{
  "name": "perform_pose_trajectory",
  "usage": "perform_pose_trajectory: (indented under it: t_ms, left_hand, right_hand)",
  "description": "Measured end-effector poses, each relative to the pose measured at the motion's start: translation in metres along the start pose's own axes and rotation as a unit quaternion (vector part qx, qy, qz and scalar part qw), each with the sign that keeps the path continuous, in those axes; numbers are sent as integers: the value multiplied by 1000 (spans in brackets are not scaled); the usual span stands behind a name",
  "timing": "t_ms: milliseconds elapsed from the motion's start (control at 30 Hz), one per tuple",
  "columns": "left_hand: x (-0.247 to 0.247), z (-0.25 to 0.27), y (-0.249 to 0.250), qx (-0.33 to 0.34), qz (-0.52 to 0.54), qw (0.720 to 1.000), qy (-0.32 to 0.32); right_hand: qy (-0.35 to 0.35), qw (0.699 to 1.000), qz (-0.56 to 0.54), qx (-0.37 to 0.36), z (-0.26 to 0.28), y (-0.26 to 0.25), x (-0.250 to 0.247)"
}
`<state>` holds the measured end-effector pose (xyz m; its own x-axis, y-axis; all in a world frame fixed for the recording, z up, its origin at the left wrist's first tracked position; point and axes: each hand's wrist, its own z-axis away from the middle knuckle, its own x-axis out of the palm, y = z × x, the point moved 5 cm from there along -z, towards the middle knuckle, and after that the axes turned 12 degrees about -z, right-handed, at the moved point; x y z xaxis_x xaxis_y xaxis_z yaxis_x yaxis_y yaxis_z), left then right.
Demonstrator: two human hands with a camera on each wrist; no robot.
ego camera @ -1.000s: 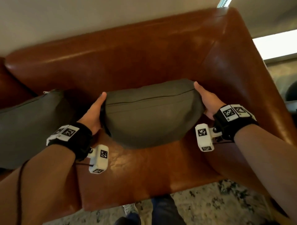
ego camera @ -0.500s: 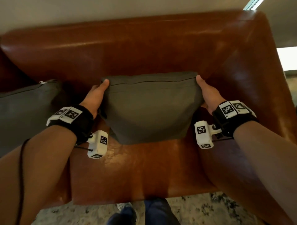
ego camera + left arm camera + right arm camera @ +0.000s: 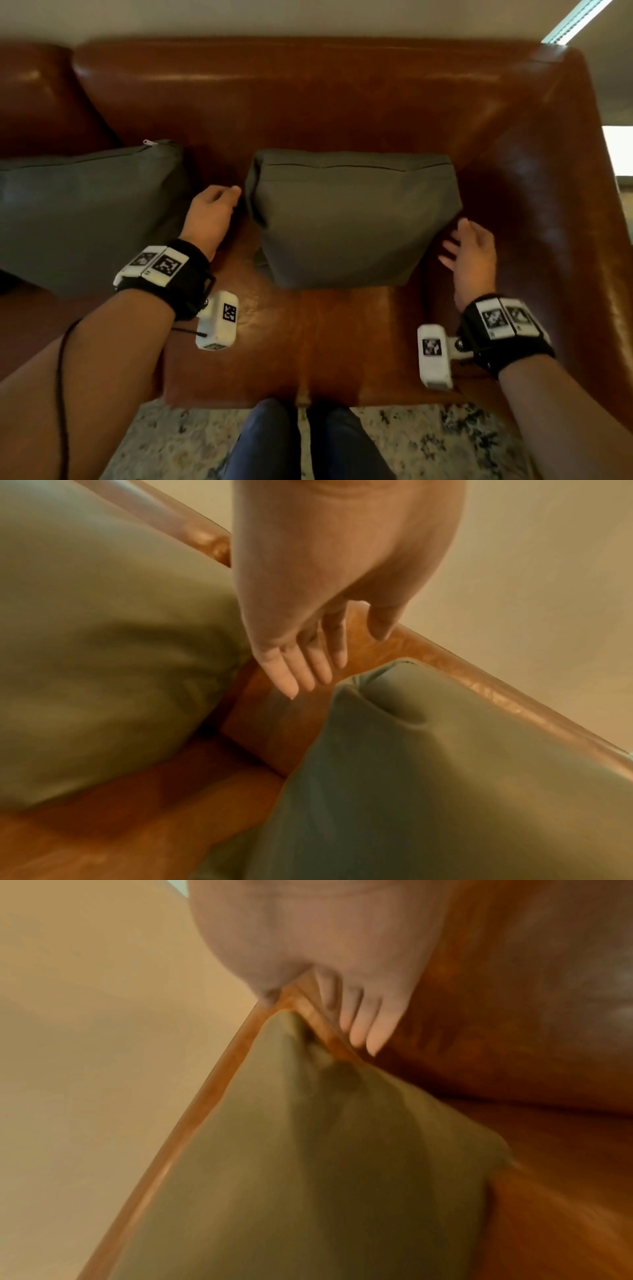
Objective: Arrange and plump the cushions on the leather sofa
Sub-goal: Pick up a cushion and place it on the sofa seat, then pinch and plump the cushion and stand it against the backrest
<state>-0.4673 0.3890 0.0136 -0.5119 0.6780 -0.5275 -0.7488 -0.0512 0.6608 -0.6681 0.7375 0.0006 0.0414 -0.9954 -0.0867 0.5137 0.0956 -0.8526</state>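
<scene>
A grey-green cushion (image 3: 349,219) stands upright on the brown leather sofa (image 3: 308,102), leaning against the backrest near the right armrest. My left hand (image 3: 214,214) hovers just off its left edge with straight fingers (image 3: 301,669), holding nothing. My right hand (image 3: 471,250) is open beside its lower right edge, fingers (image 3: 363,1031) spread and apart from the fabric (image 3: 308,1150). A second, larger grey-green cushion (image 3: 82,212) leans on the backrest to the left, its zip tab at the top corner; it also fills the left of the left wrist view (image 3: 103,642).
The seat (image 3: 308,342) in front of the cushion is bare leather. The right armrest (image 3: 555,222) rises close beside my right hand. A patterned rug (image 3: 428,445) and the person's dark trouser legs (image 3: 267,445) lie below the sofa's front edge.
Both hands have let go of the right-hand cushion and drawn back from its sides. The cushion now stands by itself against the backrest.
</scene>
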Motion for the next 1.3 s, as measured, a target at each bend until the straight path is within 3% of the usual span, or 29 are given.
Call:
perform_pose_trajectory:
  t_ms: [33, 100, 233, 300, 367, 500, 633, 767, 933, 1100, 1300]
  left_hand:
    - [-3, 9, -8, 8, -2, 1000, -4]
    - [-7, 21, -34, 15, -26, 999, -16]
    - [-8, 29, -83, 25, -86, 995, -47]
    - [-7, 29, -91, 43, -106, 992, -55]
    - [-7, 29, -87, 72, -118, 989, -55]
    - [-10, 20, -76, 107, -112, 987, -48]
    - [-11, 11, -59, 131, -89, 986, -51]
    - [-8, -1, -45, 136, -68, 988, -33]
    - [-8, -34, -14, 149, -69, 986, 22]
    - [10, -66, -6, 176, -248, 951, -63]
    - [8, -66, -15, 229, -297, 927, 18]
  right_hand:
    - [28, 998, 20, -47, 17, 5, -5]
    - [15, 987, 75, -138, 52, 12, 2]
    - [-169, 950, 168, -204, 109, 16, 86]
    - [-261, 910, 219, -235, 129, 13, 138]
    - [-309, 860, 290, -284, 140, 5, 186]
    - [-282, 769, 419, -393, 133, -22, 257]
    - [-258, 724, 536, -348, 97, -20, 278]
    - [-260, 725, 557, -311, 86, -7, 272]
    - [-248, 743, 534, -317, 89, 3, 272]
    - [-249, 749, 528, -313, 88, 7, 272]
    - [-257, 745, 535, -305, 86, 8, 273]
